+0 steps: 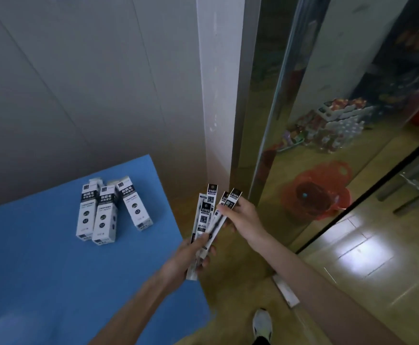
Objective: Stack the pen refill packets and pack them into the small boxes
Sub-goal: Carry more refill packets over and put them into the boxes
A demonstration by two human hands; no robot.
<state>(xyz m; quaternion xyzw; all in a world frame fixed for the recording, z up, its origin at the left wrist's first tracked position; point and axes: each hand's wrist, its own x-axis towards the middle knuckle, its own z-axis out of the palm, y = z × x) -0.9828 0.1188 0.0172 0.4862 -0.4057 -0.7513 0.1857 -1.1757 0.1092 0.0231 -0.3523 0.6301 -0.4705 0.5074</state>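
Head camera looks down past the right edge of a blue table (41,257), over a wooden floor (241,290). Both hands hold a fanned bunch of long, narrow pen refill packets (207,215) in the air just beyond the table edge. Left hand (191,252) grips the lower ends of the packets, fingers curled round them. Right hand (241,215) pinches the upper end of the rightmost packet. On the table, well apart from the hands, three small boxes (109,210) lie side by side, touching. A white shoe (262,324) shows at the bottom. A mirrored door (328,108) stands at right.
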